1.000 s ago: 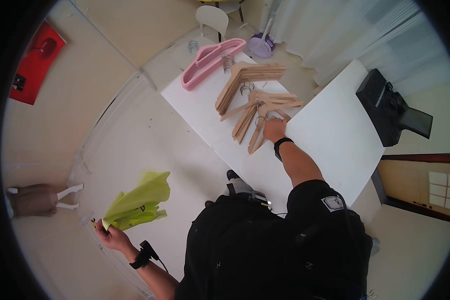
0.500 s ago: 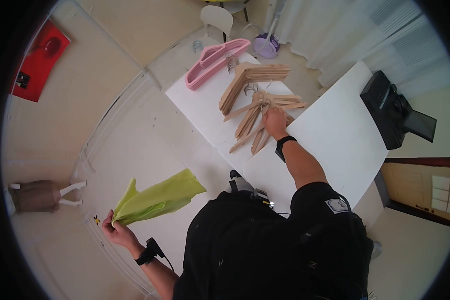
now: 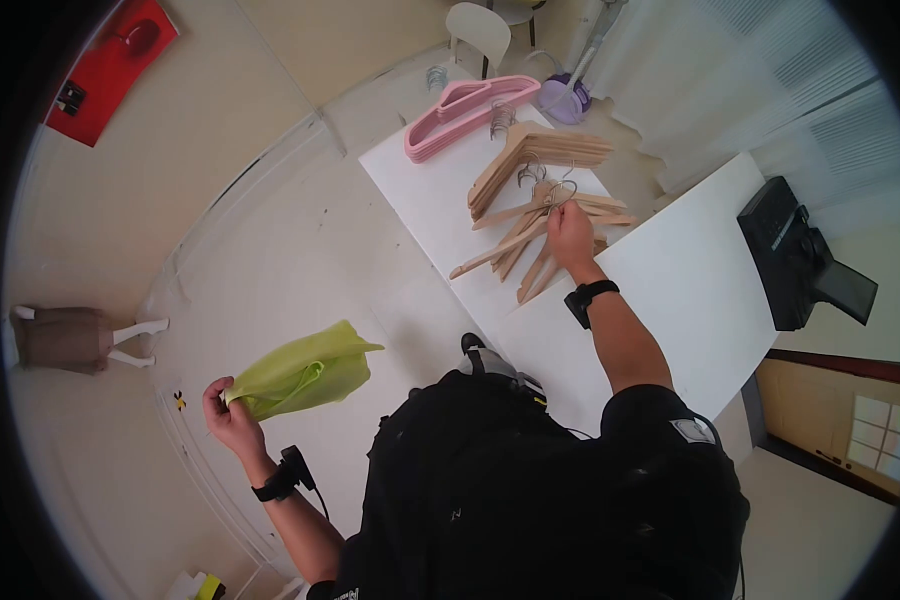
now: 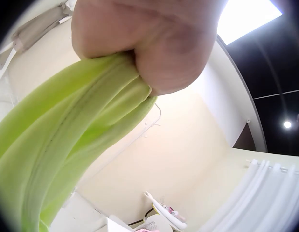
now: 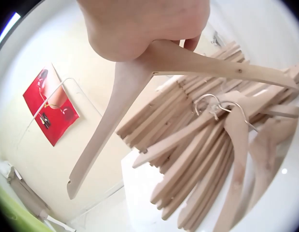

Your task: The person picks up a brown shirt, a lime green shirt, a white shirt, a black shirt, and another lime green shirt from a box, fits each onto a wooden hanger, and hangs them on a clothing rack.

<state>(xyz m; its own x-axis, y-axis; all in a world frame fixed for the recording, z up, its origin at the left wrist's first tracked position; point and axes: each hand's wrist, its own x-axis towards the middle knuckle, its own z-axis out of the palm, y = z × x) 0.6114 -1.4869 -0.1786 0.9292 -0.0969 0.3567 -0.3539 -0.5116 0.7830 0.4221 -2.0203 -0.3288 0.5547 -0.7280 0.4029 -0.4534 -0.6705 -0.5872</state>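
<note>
A thin lime-green garment [image 3: 315,372] hangs from my left hand [image 3: 234,418], gathered between thumb and fingers. The left wrist view shows its cloth [image 4: 67,121] bunched at the grip and falling in long folds. My right hand [image 3: 572,240] holds a wooden hanger [image 5: 98,130] by its middle, just below the hook, over the white table. Both bare arms of this hanger spread out under the hand. Below and behind it, more wooden hangers [image 5: 197,179] lie in an overlapping heap with metal hooks, beside a neater stack of wooden hangers [image 3: 530,155].
Pink hangers [image 3: 460,118] are stacked at the far end of the white table [image 3: 415,205]. A black device with a screen [image 3: 805,255] stands on the table's right part. A white chair [image 3: 478,32] and a purple appliance [image 3: 565,100] are beyond. Mannequin legs [image 3: 130,345] show at left.
My right hand has picked a wooden hanger out of the heap and drawn it up over the others. The green garment has swung about in my left hand, which keeps its grip.
</note>
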